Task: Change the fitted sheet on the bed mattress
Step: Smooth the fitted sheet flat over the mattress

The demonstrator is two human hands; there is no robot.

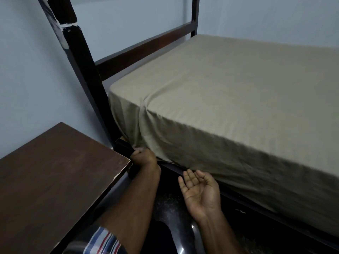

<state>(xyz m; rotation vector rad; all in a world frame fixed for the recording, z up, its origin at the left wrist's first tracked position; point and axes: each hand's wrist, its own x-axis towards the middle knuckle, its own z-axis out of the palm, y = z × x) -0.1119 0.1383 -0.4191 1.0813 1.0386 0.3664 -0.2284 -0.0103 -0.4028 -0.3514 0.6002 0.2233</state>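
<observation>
Pinching fitted sheet [229, 99] hem at mattress corner with left hand [142, 156] to seat it; right hand [199, 187] open, palm-up beside.

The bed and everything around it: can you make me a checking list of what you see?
Surface: mattress on a dark bed frame.
Job's things: beige fitted sheet covers the top, bunched at the near corner.
Clutter: nothing seen.
Grippers: left hand grips the sheet's corner hem; right hand open, palm up, fingertips near the sheet's lower edge.
Cables: nothing seen.
Surroundings: brown wooden table at left, pale wall, dark floor.
</observation>
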